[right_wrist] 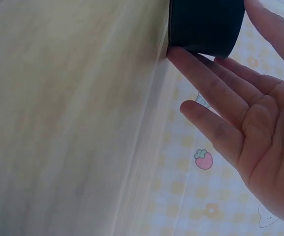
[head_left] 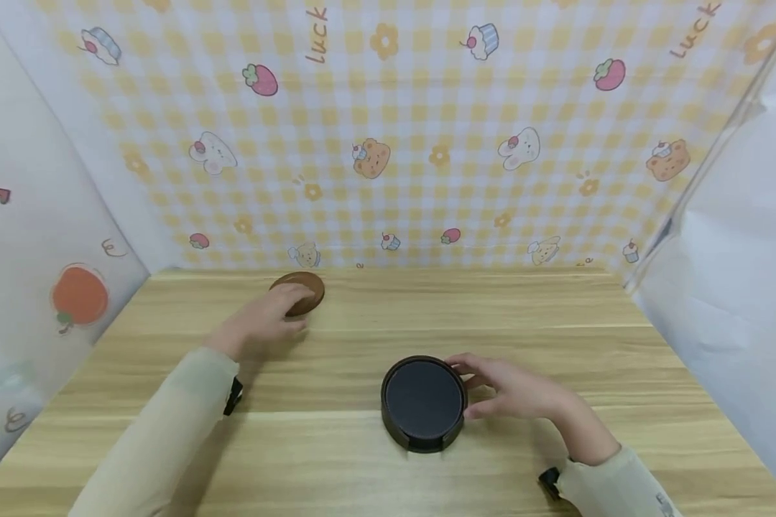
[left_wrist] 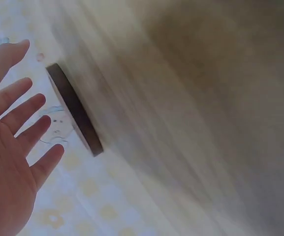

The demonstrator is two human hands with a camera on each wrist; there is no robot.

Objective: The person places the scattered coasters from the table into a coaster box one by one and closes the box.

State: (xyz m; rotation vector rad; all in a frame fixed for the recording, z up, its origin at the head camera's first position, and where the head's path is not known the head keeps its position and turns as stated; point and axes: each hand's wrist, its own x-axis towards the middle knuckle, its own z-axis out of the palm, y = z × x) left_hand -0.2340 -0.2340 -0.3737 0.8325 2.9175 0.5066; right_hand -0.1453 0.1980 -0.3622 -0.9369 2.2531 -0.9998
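A round black coaster holder (head_left: 425,399), with a notch at its front, stands on the wooden table. Its top is filled by a flat dark round coaster. My right hand (head_left: 514,388) is at the holder's right side, thumb nearer me and fingers farther back. In the right wrist view those fingertips (right_wrist: 177,53) meet the holder's lower edge. Farther back on the left, a brown round disc (head_left: 313,282), like a coaster, lies on the table. Over its near left edge reaches my left hand (head_left: 266,319). The left wrist view shows its fingers spread, apart from the disc.
The wood-grain table (head_left: 336,467) ends at the back against a yellow checked cloth (head_left: 414,108) with cartoon prints. White sheeting (head_left: 750,273) rises along the right side, and a printed pale sheet (head_left: 26,237) along the left.
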